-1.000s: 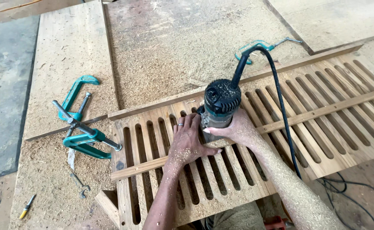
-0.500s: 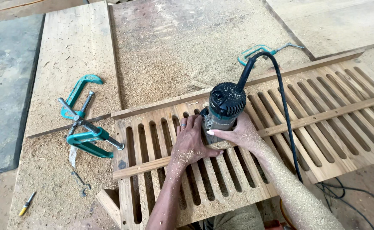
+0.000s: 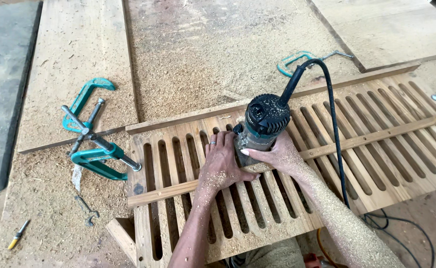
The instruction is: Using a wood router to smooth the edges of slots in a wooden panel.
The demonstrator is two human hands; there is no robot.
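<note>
Fingers of both hands grip one router (image 3: 263, 128) on one slatted panel (image 3: 376, 144); two clamps (image 3: 91, 134) nearby.

router (image 3: 263, 126): black-capped, grey-green body — upright on the panel, cord leaving toward 1 o'clock
panel (image 3: 376, 144): pale wood, rows of long slots, flat — running from 7 to 2 o'clock, dusted with sawdust
</note>
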